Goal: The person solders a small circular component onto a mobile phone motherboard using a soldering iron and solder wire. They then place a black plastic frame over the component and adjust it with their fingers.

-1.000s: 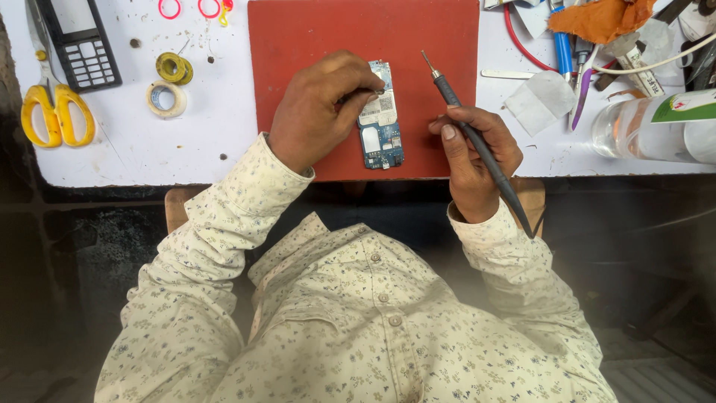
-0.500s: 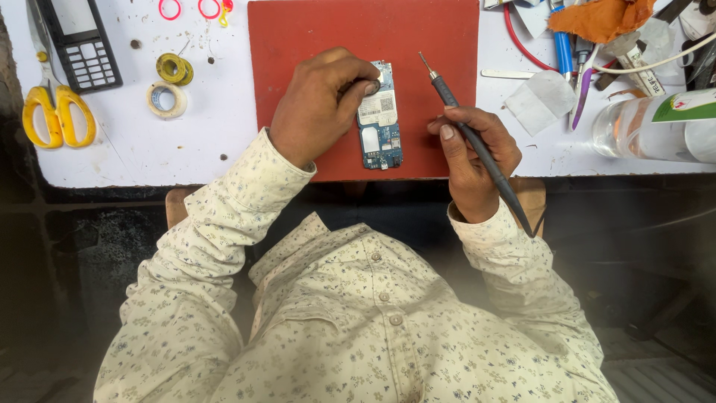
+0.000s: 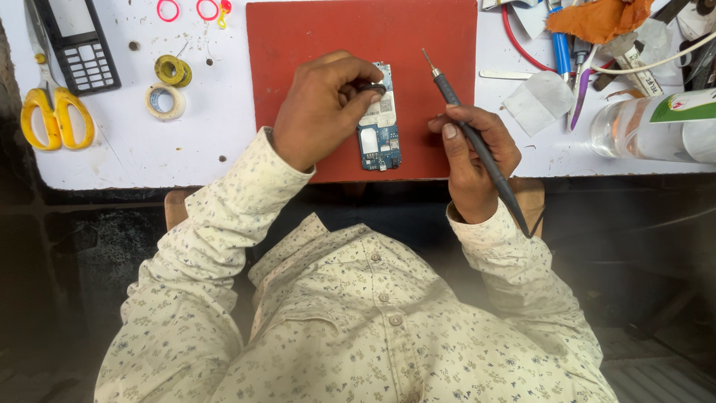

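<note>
A small blue phone circuit board [image 3: 379, 127] lies on a red mat [image 3: 313, 37] on the white table. My left hand [image 3: 322, 106] rests on the mat with its fingertips pinching a small dark part at the board's upper edge. My right hand [image 3: 475, 153] sits to the right of the board and holds a slim dark screwdriver [image 3: 477, 145], whose tip points up and away over the mat, apart from the board.
Yellow-handled scissors [image 3: 52, 119], a black keypad phone [image 3: 74, 41] and two tape rolls [image 3: 165, 101] lie at the left. At the right are a clear plastic bottle [image 3: 656, 130], an orange cloth [image 3: 597, 19], pens, cables and white wipes [image 3: 538, 101]. The table's front edge [image 3: 149, 183] runs just before my chest.
My left fingers have shifted slightly at the board's top edge. The right hand with the screwdriver has stayed nearly still.
</note>
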### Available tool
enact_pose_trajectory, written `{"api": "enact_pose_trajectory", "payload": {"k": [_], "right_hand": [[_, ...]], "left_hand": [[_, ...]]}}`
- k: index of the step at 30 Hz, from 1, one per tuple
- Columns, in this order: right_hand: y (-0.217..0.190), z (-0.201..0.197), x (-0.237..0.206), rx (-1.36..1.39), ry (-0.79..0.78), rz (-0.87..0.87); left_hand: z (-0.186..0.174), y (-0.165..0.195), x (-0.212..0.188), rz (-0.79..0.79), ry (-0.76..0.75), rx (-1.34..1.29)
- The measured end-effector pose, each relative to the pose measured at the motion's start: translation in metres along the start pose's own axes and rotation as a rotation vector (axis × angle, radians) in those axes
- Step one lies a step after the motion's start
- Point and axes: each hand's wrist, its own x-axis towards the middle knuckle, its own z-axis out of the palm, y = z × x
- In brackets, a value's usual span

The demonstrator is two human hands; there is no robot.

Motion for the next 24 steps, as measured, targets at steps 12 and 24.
{"api": "enact_pose_trajectory", "payload": {"k": [12,24], "right_hand": [[-0.024,0.020,0.007,0.252,-0.035,0.112],[-0.021,0.043,0.008,0.137,0.057,0.092]], "left_hand": [[0.004,0.012,-0.013,-0.174,-0.227,-0.635],[0.007,0.007,-0.019,-0.144,-0.091,-0.589]]}}
